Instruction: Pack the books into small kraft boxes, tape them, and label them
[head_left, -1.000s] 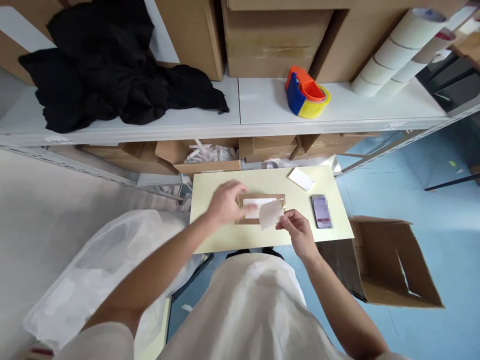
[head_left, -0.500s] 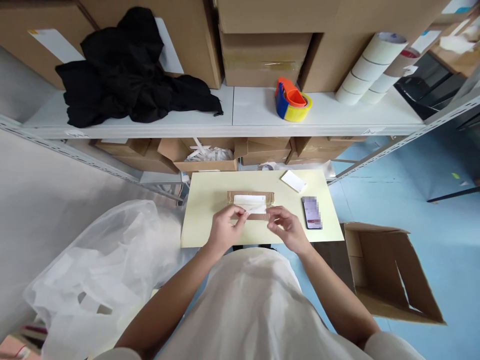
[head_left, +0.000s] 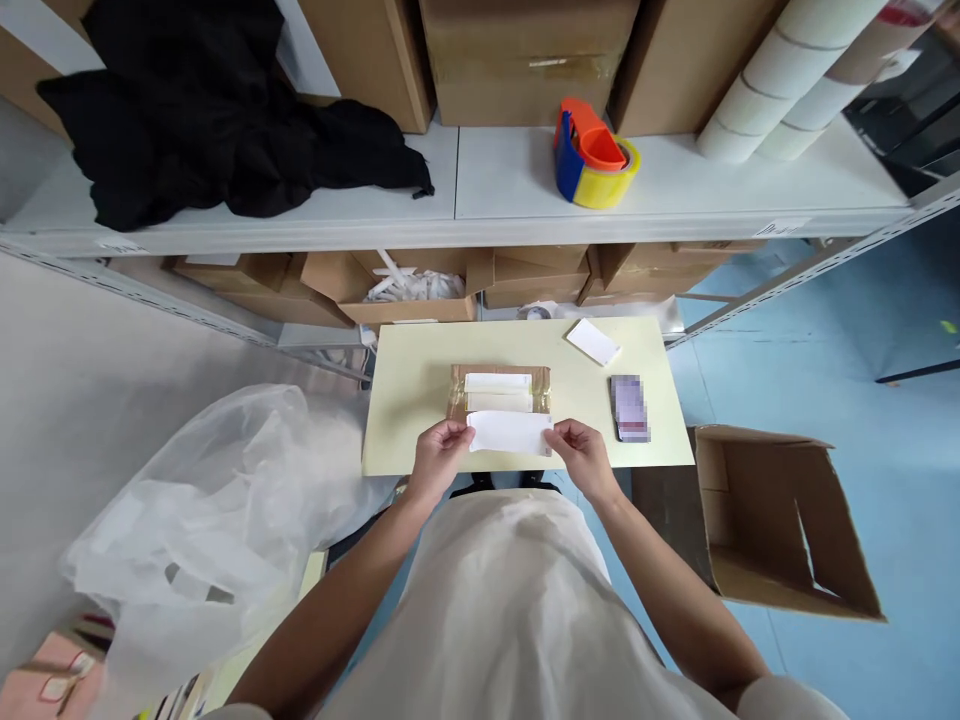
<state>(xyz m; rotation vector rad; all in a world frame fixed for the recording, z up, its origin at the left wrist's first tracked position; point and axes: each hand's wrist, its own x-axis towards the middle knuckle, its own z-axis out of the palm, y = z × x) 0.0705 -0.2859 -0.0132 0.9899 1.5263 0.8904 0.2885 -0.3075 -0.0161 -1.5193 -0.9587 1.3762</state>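
Both hands pinch the ends of a white rectangular paper slip, probably a label [head_left: 510,433], and stretch it flat over the near side of a small taped cardboard box [head_left: 457,388]. My left hand [head_left: 439,458] is closed on its left end, and my right hand [head_left: 583,456] is closed on its right end. Behind the slip, a white label with a cream band [head_left: 499,402] lies on top of the box. The box rests on a pale yellow table [head_left: 409,400]. I cannot tell whether the held slip touches the box.
A white pad or stack of slips [head_left: 593,342] and a phone [head_left: 630,410] lie at the table's right. Beyond stands a shelf [head_left: 510,195] with a tape dispenser [head_left: 595,160] and black cloth [head_left: 247,140]. An open carton [head_left: 787,520] sits right; plastic bags [head_left: 202,510] bulge left.
The slip now shows stretched flat between both hands, nearer my body. My right hand, earlier with its fingers apart, has closed on the slip's right end. The view has tilted slightly.
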